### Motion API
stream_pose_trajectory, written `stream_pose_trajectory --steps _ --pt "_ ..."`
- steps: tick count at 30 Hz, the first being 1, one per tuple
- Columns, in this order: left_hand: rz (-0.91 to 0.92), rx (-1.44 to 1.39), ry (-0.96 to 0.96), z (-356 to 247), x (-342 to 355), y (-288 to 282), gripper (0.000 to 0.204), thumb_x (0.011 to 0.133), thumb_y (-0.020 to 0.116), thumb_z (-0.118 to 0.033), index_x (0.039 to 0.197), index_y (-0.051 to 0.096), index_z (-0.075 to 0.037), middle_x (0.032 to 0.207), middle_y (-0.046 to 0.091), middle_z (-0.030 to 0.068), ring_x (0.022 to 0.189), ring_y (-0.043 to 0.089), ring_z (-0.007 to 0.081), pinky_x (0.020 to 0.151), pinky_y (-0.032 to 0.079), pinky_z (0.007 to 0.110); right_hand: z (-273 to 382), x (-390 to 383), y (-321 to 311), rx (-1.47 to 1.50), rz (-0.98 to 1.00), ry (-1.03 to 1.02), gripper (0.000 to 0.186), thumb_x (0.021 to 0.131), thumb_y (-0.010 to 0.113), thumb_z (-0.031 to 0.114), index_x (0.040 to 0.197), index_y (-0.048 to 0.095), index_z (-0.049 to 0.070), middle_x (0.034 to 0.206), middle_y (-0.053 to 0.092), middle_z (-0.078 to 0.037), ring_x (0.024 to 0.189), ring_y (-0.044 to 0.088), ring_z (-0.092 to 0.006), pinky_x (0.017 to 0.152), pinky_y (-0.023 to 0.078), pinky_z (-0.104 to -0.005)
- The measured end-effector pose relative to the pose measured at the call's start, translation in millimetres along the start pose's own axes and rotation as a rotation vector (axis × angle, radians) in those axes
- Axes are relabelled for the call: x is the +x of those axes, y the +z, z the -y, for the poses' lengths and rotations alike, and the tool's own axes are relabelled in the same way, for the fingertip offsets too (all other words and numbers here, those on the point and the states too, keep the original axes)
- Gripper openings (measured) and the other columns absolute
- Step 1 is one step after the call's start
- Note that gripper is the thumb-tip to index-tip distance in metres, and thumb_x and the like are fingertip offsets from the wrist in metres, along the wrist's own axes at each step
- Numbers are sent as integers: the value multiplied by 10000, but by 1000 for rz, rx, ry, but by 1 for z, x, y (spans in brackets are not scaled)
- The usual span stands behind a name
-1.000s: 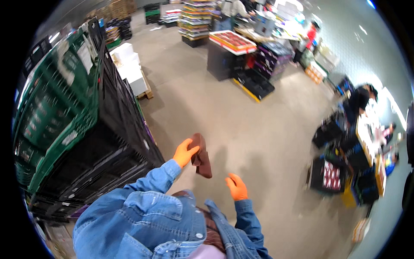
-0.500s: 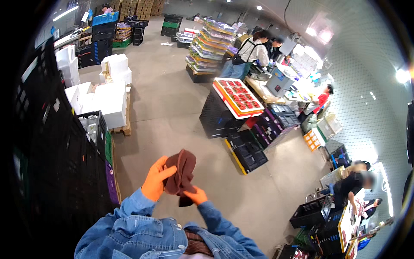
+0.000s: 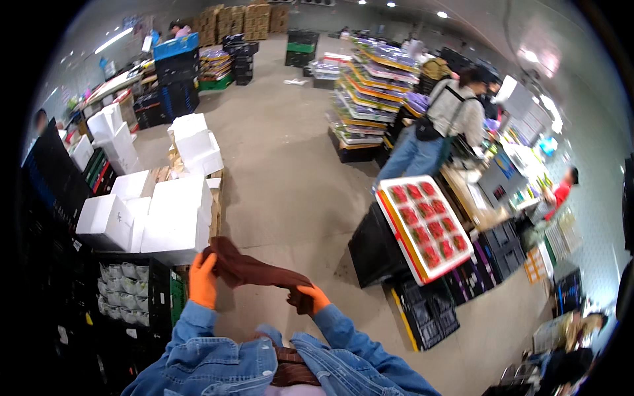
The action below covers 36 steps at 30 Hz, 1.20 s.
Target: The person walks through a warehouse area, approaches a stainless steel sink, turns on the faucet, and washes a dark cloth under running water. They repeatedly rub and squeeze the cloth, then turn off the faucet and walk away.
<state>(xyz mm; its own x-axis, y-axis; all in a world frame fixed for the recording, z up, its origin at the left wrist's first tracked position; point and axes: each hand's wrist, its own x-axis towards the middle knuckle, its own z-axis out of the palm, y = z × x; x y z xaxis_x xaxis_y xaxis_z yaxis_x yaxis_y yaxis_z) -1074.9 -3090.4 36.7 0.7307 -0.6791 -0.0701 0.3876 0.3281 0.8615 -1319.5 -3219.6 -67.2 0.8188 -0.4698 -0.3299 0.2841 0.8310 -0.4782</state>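
Observation:
Both my hands wear orange gloves and denim sleeves. My left hand (image 3: 203,280) grips one end of a dark brown cloth (image 3: 252,269). My right hand (image 3: 310,298) grips the other end, so the cloth is stretched between them at waist height, above the concrete floor. A bunched part of the cloth hangs under my right hand.
White foam boxes (image 3: 173,214) sit stacked on a pallet to my left, with black crates (image 3: 125,290) beside them. Ahead on the right, a tray of red fruit packs (image 3: 426,224) rests on black crates. A person (image 3: 439,129) stands by stacked produce trays (image 3: 370,99).
My view has swung away from the crate wall toward the open hall. My right hand has joined the left on the brown cloth, which is now pulled out lengthwise between them.

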Motion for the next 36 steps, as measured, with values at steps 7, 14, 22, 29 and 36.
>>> stream_pose_trajectory --steps 7,14,22,29,36 --pt "-148 624 -408 137 283 -119 356 819 587 -267 1029 521 12 930 588 108 831 578 189 698 474 313 134 333 31 -182 -26 170 356 789 629 192 1109 523 75 967 592 -44 819 569 -162 664 496 -315" --pt "65 618 -65 159 648 78 395 800 601 -277 1075 533 -1 1046 570 137 924 553 208 800 439 309 338 576 17 -294 -353 -134 344 749 642 87 1066 515 42 911 580 -109 777 581 -219 563 510 -323" --pt "369 658 -145 221 1040 209 322 834 567 -263 1026 562 -3 957 600 83 835 583 166 773 441 296 539 887 -129 -222 -732 -535 557 712 667 49 1202 411 -17 924 579 -136 747 587 -245 592 491 -343" --pt "62 440 -227 133 1304 245 269 842 549 -251 982 584 -23 935 608 70 796 589 153 708 439 263 731 1190 32 -91 -496 -298 326 756 628 88 1045 509 -5 858 587 -113 683 584 -227 561 507 -326" --pt "-199 389 -467 204 1637 196 252 837 553 -245 930 592 -14 862 623 86 743 591 157 670 454 264 877 1525 31 -383 -302 -215 310 779 618 118 1024 529 -49 916 595 -131 722 593 -216 604 503 -315"
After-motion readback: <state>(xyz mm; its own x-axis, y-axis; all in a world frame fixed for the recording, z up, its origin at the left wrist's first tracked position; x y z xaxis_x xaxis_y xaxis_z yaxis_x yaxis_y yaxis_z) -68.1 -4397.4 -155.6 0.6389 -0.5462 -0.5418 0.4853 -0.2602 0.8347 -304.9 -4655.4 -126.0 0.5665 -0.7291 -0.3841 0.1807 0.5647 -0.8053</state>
